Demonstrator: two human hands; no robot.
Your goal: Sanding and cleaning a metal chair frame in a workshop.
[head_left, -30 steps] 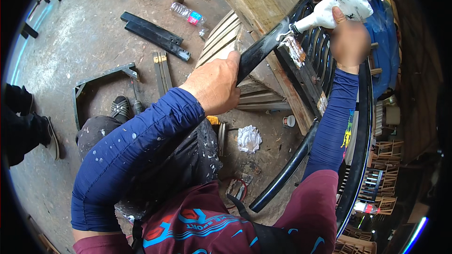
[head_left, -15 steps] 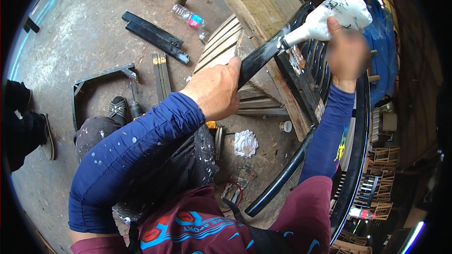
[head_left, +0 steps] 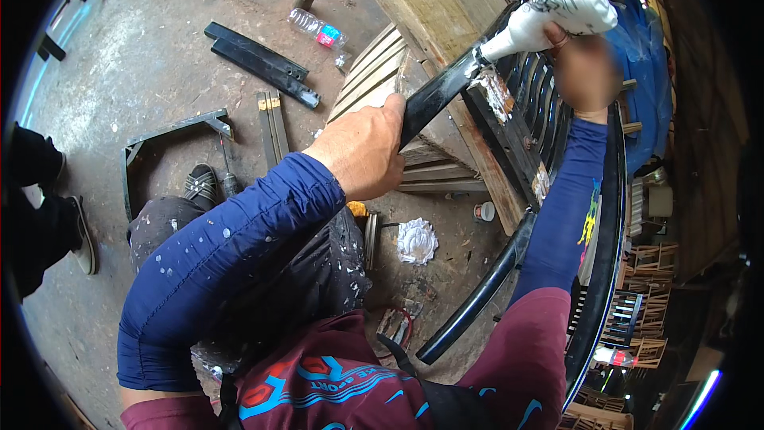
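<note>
My left hand (head_left: 362,149) is closed round the near end of a black wooden bar (head_left: 436,103), steadying it at an angle. A white plastic squeeze bottle (head_left: 561,17) lies tipped over in my right hand (head_left: 587,72), the thumb pressed along its side. The bottle's narrow neck points at the far part of the bar, where white paste is smeared round the joint. Part of my right hand is blurred. Beneath the bar a thick wooden block (head_left: 442,12) stands against a black frame with white smears on it.
Loose black bars (head_left: 263,64) and an angled black frame (head_left: 127,167) lie on the floor at left. A clear bottle (head_left: 318,28), a crumpled white cloth (head_left: 417,241) and a small tub (head_left: 484,212) are nearby. Another person's shoe (head_left: 83,235) shows at far left.
The bottle and my right hand have shifted slightly to the left, with the bottle's base a little higher. My left hand and the bar have hardly moved.
</note>
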